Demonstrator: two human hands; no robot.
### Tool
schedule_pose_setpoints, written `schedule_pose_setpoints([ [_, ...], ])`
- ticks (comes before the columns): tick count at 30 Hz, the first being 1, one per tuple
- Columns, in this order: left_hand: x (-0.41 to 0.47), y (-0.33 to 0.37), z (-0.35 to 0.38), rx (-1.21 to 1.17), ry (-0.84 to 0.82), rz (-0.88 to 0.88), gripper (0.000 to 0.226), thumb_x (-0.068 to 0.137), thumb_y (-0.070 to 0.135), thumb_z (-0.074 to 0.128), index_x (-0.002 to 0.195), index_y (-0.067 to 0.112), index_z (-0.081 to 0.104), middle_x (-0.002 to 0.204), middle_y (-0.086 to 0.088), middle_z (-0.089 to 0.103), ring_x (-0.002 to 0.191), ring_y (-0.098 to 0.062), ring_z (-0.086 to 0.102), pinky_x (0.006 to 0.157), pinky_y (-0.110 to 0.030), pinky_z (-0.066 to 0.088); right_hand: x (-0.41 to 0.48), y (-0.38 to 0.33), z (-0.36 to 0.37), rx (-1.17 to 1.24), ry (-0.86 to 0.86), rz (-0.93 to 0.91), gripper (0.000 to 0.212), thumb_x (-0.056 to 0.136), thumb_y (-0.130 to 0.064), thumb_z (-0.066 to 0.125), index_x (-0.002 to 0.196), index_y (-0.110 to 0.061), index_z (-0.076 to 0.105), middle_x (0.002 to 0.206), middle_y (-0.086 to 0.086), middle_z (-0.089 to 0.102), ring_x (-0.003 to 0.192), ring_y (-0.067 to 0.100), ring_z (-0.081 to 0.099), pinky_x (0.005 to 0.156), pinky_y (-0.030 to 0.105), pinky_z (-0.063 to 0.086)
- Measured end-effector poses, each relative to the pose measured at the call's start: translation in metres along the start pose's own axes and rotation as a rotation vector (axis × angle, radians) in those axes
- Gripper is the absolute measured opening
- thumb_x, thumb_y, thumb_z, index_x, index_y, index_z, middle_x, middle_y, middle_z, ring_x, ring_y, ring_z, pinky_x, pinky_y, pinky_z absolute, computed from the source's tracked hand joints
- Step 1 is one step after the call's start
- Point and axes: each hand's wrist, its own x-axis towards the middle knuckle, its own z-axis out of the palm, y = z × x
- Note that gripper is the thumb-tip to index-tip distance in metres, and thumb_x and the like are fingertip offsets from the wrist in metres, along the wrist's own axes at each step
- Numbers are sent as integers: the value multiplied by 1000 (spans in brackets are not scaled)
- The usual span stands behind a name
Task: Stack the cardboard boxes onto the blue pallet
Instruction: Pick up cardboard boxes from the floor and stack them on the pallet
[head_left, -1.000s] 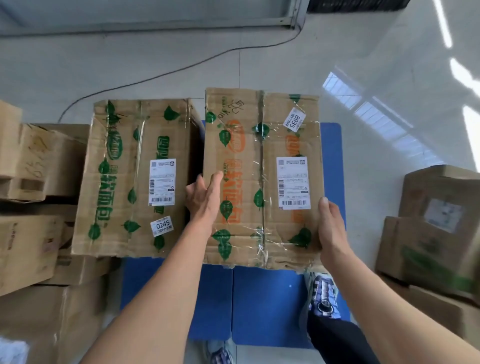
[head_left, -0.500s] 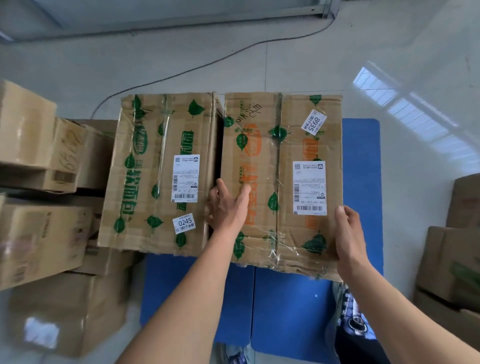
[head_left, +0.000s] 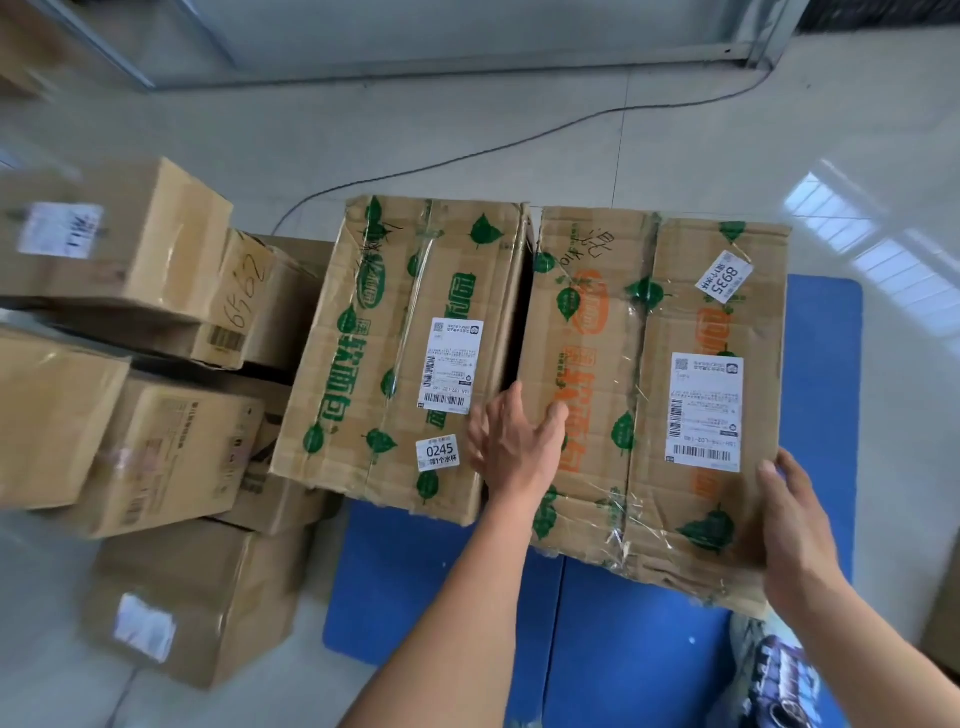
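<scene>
Floor (head_left: 208, 135): pale glossy tile. Blue pallet (head_left: 623, 649): lying flat on the floor, near half bare. Cardboard box labelled 0245 (head_left: 395, 353): green leaf print, on the pallet's far left part. Cardboard box labelled 8935 (head_left: 649, 405): orange print, taped, over the pallet just beside the first, with a narrow dark gap between them. Left hand (head_left: 514, 447): fingers straight, against this box's left edge, thumb on top. Right hand (head_left: 795, 530): fingers straight, pressed to its near right corner. Plain cartons (head_left: 156, 441): heaped on the floor to the left.
</scene>
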Motion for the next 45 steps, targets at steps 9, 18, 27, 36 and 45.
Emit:
schedule_pose_setpoints([
  [9, -2, -3, -11, -42, -18, 41, 86, 80, 67, 32, 161, 38, 29, 170, 9, 24, 155, -24, 13, 121, -59, 17, -6, -7, 10, 64, 11, 42, 34, 96, -47, 53, 126, -60, 59, 114, -29, 64, 110, 7, 61, 93, 36, 45],
  [18, -2, -2, -16, -46, -73, 60, 88, 80, 68, 32, 162, 37, 27, 171, 13, 19, 157, -25, 7, 122, -59, 13, -1, -10, 6, 48, -51, 60, 38, 92, -59, 51, 129, -53, 60, 127, -17, 66, 120, 16, 62, 104, 43, 49],
  [27, -44, -8, -42, -340, -89, 58, 90, 80, 63, 43, 162, 27, 32, 170, 4, 25, 154, -25, 23, 122, -51, 25, -52, -51, 11, 72, -55, -78, 75, 92, -63, 50, 161, -36, 35, 166, -15, 33, 138, 3, 35, 100, 29, 30],
  [36, -125, -54, -101, -530, -202, 96, 75, 94, 60, 46, 161, 29, 33, 169, 5, 29, 152, -18, 29, 118, -40, 28, -166, -62, 38, 115, -211, -154, 78, 93, -70, 47, 161, -34, 36, 166, -16, 34, 152, 7, 29, 125, 40, 20],
  [45, -198, -108, -158, -580, -210, 99, 18, 93, 60, 44, 93, 47, 56, 90, 32, 46, 83, 13, 45, 72, -20, 32, -270, -57, 60, 145, -286, -174, 72, 101, -65, 46, 163, -32, 30, 170, -14, 27, 156, 10, 24, 126, 41, 18],
])
